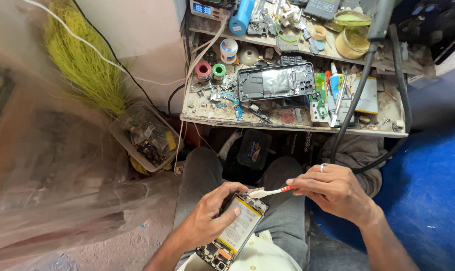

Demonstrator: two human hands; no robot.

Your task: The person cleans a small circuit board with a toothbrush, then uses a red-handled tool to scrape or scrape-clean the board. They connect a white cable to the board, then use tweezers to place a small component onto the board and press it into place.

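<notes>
While the person sat with knees up before a low bench, the left hand (pixel 210 218) was wrapped around an opened phone (pixel 233 232) with its back cover off, thumb pressed on the pale battery face, fingers curled under the far edge; the phone lay tilted across the lap, camera end toward the wearer. Right hand (pixel 333 188), ring on one finger, pinched the red-and-white handle of a toothbrush (pixel 270 191) between thumb and fingertips; the handle ran leftward out of the grip, its bristle head resting at the phone's upper edge, just beside the left fingertips, seemingly touching the board there, though the contact was too small to confirm.

Bench (pixel 288 126), above the knees: a second stripped phone frame (pixel 276 82) lying flat at centre; red and green wire spools (pixel 210 71) to its left; blue-handled tools (pixel 334 90) to its right; a yellow tub (pixel 351 41) on the upper shelf. Clear plastic box of small parts (pixel 146 135) on the floor, left of the bench, beside a yellow-green broom (pixel 82 60)
</notes>
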